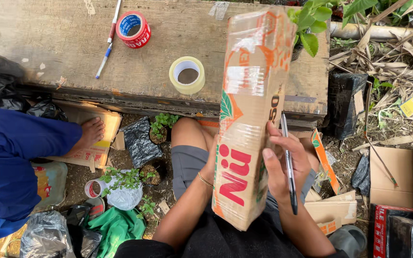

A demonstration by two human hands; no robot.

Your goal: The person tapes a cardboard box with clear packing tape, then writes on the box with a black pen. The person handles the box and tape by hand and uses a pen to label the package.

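Holding: a long cardboard parcel (pixel 249 119), wrapped in clear tape, stands tilted on the seated person's lap, its top end leaning over the edge of the desk (pixel 72 57).
Desk: worn wooden planks; it carries a red-and-white tape roll (pixel 133 29), a clear tape roll (pixel 187 75) near the front edge, and a blue-and-white pen (pixel 109 40).
Parcel risk: I judge it top-heavy at this tilt; if it slides off the knee it could swing into the leafy plant (pixel 309 24) beside its upper end.
Left hand (pixel 212 155): mostly hidden behind the parcel, seemingly bracing its far side; I cannot tell how the fingers are set.
Right hand (pixel 283 167): fingers grasping the parcel's near edge, with a black marker (pixel 288 165) pinched along them.
Marker risk: one hand doing two jobs; a firmer squeeze on the slick tape could let the marker drop into the clutter on the ground.
Clear tape roll risk: it sits close to the desk's edge, where a nudge from the parcel could roll it off.
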